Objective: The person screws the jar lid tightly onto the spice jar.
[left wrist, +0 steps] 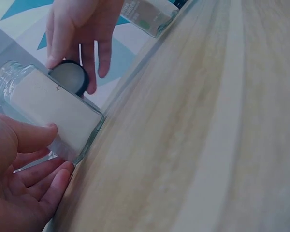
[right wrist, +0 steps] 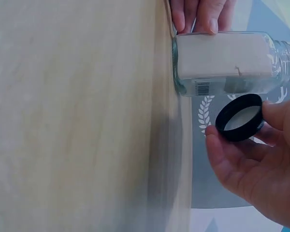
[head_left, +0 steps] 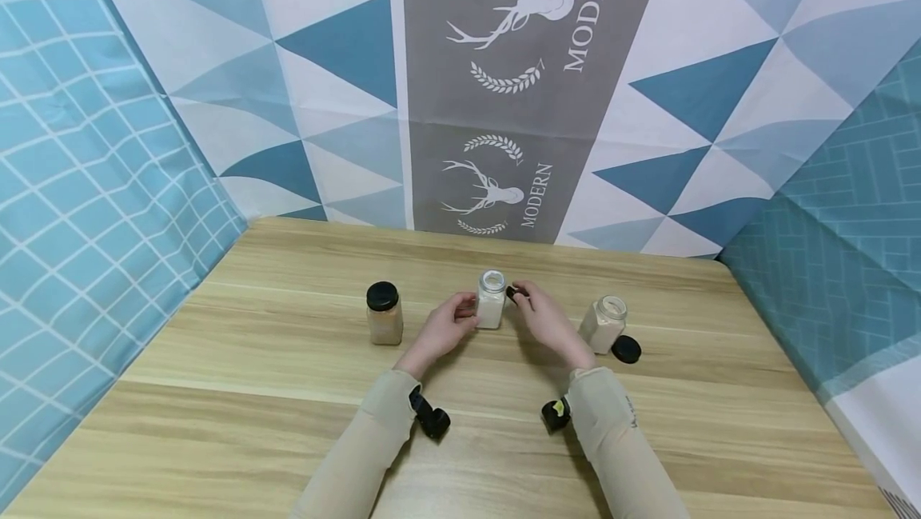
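Observation:
An uncapped glass jar of pale powder (head_left: pixel 491 307) stands upright at the middle of the table. My left hand (head_left: pixel 444 329) grips its left side, with thumb and fingers round the lower part in the left wrist view, where the jar (left wrist: pixel 55 108) shows large. Just right of the jar, my right hand (head_left: pixel 547 317) pinches a black lid (right wrist: pixel 239 117) between thumb and fingers. The lid is apart from the jar's mouth, its hollow side showing in the right wrist view.
A jar with a black lid on (head_left: pixel 384 313) stands to the left. On the right is another uncapped jar (head_left: pixel 603 325), with a black lid (head_left: pixel 627 349) lying on the wooden table (head_left: pixel 288 439) beside it. Patterned cloth hangs behind and at both sides.

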Tool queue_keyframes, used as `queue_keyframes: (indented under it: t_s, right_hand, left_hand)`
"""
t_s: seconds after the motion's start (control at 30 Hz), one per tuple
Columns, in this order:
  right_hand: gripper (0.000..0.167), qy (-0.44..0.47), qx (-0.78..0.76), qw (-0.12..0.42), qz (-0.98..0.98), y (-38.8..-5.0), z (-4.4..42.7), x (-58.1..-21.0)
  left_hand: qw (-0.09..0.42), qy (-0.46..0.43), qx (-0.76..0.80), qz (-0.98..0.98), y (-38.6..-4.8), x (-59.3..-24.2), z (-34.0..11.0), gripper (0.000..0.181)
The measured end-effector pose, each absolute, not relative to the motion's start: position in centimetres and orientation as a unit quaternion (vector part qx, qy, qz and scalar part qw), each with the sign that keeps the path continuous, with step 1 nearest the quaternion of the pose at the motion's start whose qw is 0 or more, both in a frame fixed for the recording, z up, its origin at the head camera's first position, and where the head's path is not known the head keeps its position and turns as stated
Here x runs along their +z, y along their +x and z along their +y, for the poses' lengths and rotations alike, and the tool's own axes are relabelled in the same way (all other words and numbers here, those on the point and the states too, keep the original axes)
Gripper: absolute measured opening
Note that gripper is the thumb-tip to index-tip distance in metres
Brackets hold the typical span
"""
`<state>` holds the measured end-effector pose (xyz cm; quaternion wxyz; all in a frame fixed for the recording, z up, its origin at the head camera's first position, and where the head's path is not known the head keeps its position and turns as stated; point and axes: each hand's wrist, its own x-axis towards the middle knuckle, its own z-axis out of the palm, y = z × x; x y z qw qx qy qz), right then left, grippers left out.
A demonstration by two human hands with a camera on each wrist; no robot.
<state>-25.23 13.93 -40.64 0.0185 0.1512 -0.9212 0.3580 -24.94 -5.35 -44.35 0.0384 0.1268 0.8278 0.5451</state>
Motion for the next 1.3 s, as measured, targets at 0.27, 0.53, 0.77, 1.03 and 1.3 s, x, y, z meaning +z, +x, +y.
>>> queue_keyframes:
  t_s: [0.27,0.53,0.77,1.03,1.3]
  right_hand:
    - [0.035,0.144,0.374,0.046,-0.915,-25.4,13.9,-40.2]
    - [0.036,0.152,0.398,0.067,-0.902,-25.5,13.5,-39.2]
    - [0.037,0.180,0.420,0.080,-0.886,-25.1,12.7,-38.2]
    - [0.039,0.217,0.462,0.094,-0.855,-24.8,12.1,-38.1]
    - [0.036,0.237,0.446,0.118,-0.855,-24.8,11.7,-37.9]
  left_hand:
    - [0.039,0.126,0.541,0.831,-25.0,-44.4,-5.4,0.043]
    - [0.028,0.137,0.541,0.829,-24.9,-44.5,-5.4,0.041]
    - [0.025,0.140,0.538,0.831,-24.9,-44.7,-5.4,0.040]
    - [0.025,0.135,0.539,0.831,-24.8,-44.7,-5.3,0.039]
    - [0.024,0.132,0.543,0.829,-24.8,-44.7,-5.2,0.039]
